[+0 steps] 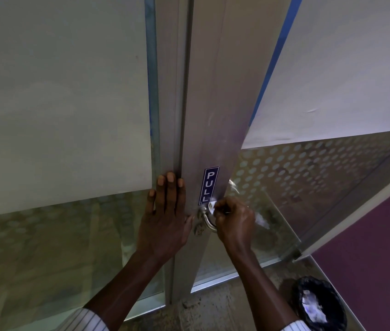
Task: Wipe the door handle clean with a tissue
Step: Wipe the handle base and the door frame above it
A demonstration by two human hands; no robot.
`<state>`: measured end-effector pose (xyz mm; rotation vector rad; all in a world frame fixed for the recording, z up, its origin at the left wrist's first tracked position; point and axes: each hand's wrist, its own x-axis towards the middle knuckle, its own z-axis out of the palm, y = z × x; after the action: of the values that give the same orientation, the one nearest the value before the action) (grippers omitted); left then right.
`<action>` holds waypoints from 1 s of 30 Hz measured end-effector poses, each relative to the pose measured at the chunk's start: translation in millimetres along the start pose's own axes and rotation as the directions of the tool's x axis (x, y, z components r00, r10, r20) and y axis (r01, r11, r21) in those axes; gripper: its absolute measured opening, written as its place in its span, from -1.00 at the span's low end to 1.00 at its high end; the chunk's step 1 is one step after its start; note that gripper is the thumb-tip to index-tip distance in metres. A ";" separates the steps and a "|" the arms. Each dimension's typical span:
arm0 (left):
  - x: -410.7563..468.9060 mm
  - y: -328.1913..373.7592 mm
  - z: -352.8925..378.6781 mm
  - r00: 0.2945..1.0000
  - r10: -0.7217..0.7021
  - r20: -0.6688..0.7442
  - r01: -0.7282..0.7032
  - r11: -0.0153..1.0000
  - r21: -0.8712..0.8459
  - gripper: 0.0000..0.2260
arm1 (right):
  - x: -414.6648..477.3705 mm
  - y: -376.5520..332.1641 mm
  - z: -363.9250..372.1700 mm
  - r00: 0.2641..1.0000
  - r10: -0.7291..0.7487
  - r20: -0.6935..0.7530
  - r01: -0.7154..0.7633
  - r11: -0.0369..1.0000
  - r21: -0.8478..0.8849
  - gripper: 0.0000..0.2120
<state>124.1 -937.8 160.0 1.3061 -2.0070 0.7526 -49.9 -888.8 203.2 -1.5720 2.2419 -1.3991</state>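
Right hand (234, 219) pinches tissue (212, 206) on handle (207, 219); left hand (165, 218) braces door frame (203, 115).

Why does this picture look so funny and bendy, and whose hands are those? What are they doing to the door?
The picture comes from a small wide camera worn on a person's head, looking forward and down. That wide lens makes straight things look bent.

The two hands belong to that person. The left hand lies flat against the metal door frame, fingers spread. The right hand is closed around a white tissue and presses it on the curved silver door handle to wipe it. Just above the handle is a blue sign that says PULL.

The door panels are glass with frosted dots. Down on the floor at the right stands a black bin with crumpled white paper inside.
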 end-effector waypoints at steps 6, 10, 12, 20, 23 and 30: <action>-0.7 0.2 1.2 1.000 0.004 0.002 -0.004 1.000 0.000 0.07 | 23.3 -41.3 -28.9 0.974 -0.134 -0.181 0.169 0.965 0.199 -0.82; -1.9 -0.5 0.2 1.000 0.003 0.008 -0.003 1.000 -0.022 0.11 | 58.1 -81.9 -50.4 0.867 -0.343 -0.362 0.441 0.867 0.235 -0.91; -2.7 -1.4 -0.3 1.000 0.003 0.001 -0.003 1.000 -0.016 0.11 | 60.3 -88.0 -52.0 0.844 -0.386 -0.373 0.482 0.851 0.210 -0.90; -3.3 -0.9 -0.6 1.000 0.015 -0.009 -0.015 1.000 0.007 0.11 | 11.5 -36.2 -13.6 0.916 -0.371 -0.153 0.391 0.911 0.134 -0.88; -3.0 -1.0 1.3 1.000 0.014 -0.010 -0.014 1.000 0.002 0.12 | 9.5 -36.3 -13.0 0.933 -0.327 -0.148 0.349 0.924 0.157 -0.87; -1.3 -0.3 0.0 1.000 0.006 -0.002 -0.006 1.000 -0.023 0.12 | 84.2 -114.3 -68.7 0.826 -0.362 -0.432 0.504 0.818 0.279 -0.91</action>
<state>124.8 -937.1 159.1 1.2861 -2.0130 0.7317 -43.6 -918.3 358.1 -1.8809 1.6265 -2.2572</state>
